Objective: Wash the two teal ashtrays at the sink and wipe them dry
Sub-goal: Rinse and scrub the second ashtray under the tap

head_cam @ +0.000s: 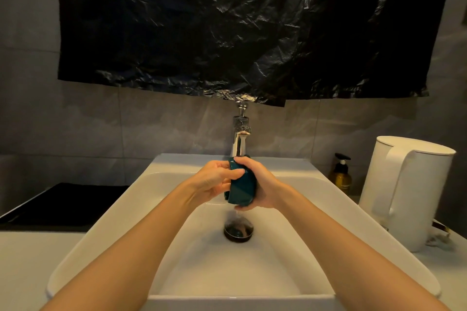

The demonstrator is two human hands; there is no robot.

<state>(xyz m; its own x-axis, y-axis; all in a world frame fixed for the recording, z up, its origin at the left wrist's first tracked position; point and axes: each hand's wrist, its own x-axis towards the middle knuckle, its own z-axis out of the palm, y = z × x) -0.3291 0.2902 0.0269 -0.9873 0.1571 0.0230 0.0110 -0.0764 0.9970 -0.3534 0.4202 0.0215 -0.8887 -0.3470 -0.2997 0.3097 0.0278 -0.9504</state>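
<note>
One teal ashtray is held on edge over the white sink, just below the chrome faucet. My left hand grips its left side, the thumb lying across its face. Cupping it from the right, my right hand curls its fingers over the top rim. Water drips from the ashtray toward the dark drain. A second ashtray is not in view.
A white electric kettle stands on the counter to the right, with an amber pump bottle behind it. A black cooktop lies to the left. A black plastic sheet covers the wall above the faucet.
</note>
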